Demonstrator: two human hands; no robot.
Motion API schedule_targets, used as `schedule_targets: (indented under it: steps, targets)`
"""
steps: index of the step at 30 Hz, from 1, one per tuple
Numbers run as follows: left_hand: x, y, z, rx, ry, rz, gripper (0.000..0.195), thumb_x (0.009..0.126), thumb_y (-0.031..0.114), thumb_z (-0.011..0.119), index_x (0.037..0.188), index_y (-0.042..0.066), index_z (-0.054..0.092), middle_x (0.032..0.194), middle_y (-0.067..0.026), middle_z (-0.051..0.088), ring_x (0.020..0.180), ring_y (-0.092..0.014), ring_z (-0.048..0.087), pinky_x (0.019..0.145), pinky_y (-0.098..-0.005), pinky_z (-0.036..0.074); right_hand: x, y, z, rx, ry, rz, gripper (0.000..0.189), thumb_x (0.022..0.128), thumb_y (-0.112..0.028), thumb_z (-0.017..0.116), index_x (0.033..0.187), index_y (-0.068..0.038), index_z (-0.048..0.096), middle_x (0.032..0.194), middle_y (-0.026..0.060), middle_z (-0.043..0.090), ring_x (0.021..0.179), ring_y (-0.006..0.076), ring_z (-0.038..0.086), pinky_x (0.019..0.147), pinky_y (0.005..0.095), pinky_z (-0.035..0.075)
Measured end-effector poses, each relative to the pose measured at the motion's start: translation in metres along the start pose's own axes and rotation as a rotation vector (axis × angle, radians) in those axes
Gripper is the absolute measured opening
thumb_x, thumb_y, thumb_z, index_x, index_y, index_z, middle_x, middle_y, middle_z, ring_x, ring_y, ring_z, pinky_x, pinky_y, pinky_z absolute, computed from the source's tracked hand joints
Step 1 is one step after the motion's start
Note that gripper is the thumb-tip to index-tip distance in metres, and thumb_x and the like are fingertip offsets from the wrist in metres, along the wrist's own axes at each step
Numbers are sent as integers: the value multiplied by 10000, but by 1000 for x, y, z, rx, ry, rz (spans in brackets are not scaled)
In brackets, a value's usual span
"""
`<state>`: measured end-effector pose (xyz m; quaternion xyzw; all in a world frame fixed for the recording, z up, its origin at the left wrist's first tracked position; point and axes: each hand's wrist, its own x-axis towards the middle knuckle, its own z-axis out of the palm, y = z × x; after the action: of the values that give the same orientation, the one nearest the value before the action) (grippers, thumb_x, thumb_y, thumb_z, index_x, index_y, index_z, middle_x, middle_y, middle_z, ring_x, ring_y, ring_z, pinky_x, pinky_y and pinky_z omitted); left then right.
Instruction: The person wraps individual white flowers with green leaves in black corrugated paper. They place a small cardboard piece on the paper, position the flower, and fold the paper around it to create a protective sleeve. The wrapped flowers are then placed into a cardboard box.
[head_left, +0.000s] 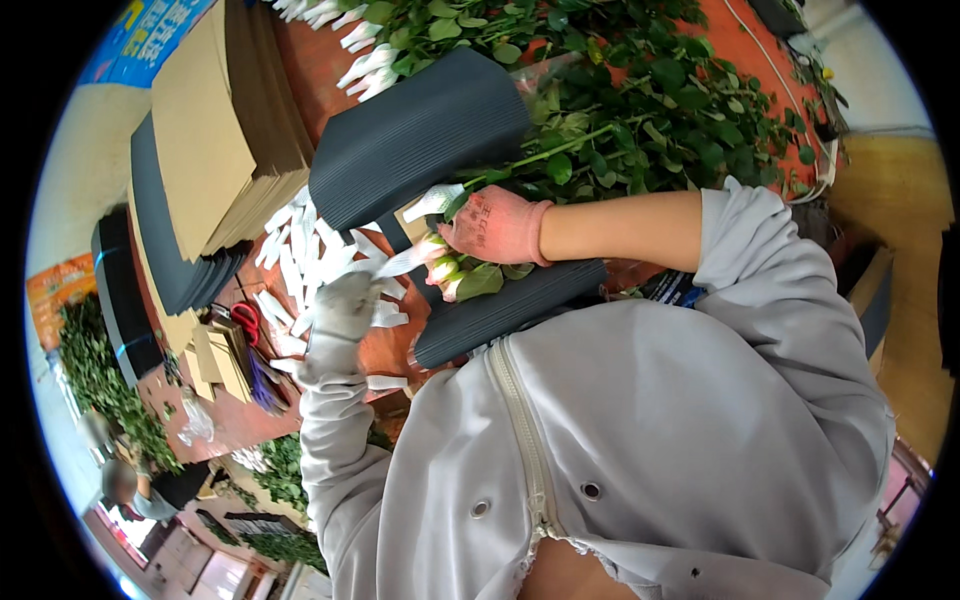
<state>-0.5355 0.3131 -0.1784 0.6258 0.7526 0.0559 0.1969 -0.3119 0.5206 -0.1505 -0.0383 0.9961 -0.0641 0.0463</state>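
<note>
My right hand (495, 225), in a pink work glove bearing writing, grips a rose stem by its bud end. Pink-and-green rose buds (444, 270) poke out below its fingers. A white foam net sleeve (405, 260) covers the tip of one bud and stretches toward my left hand (343, 307), whose pale grey glove is blurred and closed on the sleeve's far end. Just above the right hand lies a rose bud in a foam net (435, 202). Dark corrugated sheets (420, 135) bend over on the far side, and another dark corrugated sheet (510, 311) lies close to my torso.
Loose foam net sleeves (300, 247) scatter across the red tabletop (247, 424). Leafy rose stems (660, 120) cover the upper right. At left rise stacked cardboard sheets (202, 135), with red-handled scissors (245, 322) nearby. Another person (150, 502) is at lower left.
</note>
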Motion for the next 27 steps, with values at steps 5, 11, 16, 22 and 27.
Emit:
schedule_targets:
  steps: [5, 11, 16, 22, 27]
  targets:
    - [-26, 2, -59, 149, -84, -536, 338, 852, 314, 591, 1141, 147, 639, 1003, -140, 678, 929, -331, 646, 817, -424, 500, -3, 3, 15, -58, 104, -77, 231, 886, -157, 484, 1024, -61, 642, 786, 79, 672, 725, 236, 661, 593, 364, 498]
    - [3, 84, -41, -281, 148, 54, 355, 849, 186, 597, 1177, 51, 616, 1178, -153, 618, 1013, -319, 622, 876, -374, 492, -1, -2, -15, 61, -41, 24, 234, 874, -147, 482, 1024, -45, 630, 809, 84, 667, 750, 248, 660, 629, 373, 505]
    - [13, 95, -23, -355, 19, 47, 367, 857, 122, 561, 1212, 37, 593, 1292, -166, 548, 1107, -316, 582, 927, -371, 476, -22, 13, -39, 67, 182, 113, 354, 780, -272, 599, 1077, -85, 557, 870, 100, 615, 734, 249, 645, 587, 379, 492]
    - [8, 96, -18, -290, 83, 70, 388, 844, 131, 550, 1227, 81, 591, 1265, -122, 572, 1000, -298, 630, 843, -374, 514, -4, 30, -18, -102, 61, 210, 264, 800, -186, 548, 1045, -94, 586, 897, 72, 622, 733, 235, 646, 596, 354, 503]
    - [9, 98, -15, -212, 64, 33, 427, 811, 139, 548, 1235, 108, 588, 1268, -78, 574, 887, -291, 654, 761, -385, 528, 1, 26, -38, -133, 57, 155, 277, 818, -135, 501, 1075, -88, 593, 815, 58, 636, 695, 235, 645, 591, 343, 507]
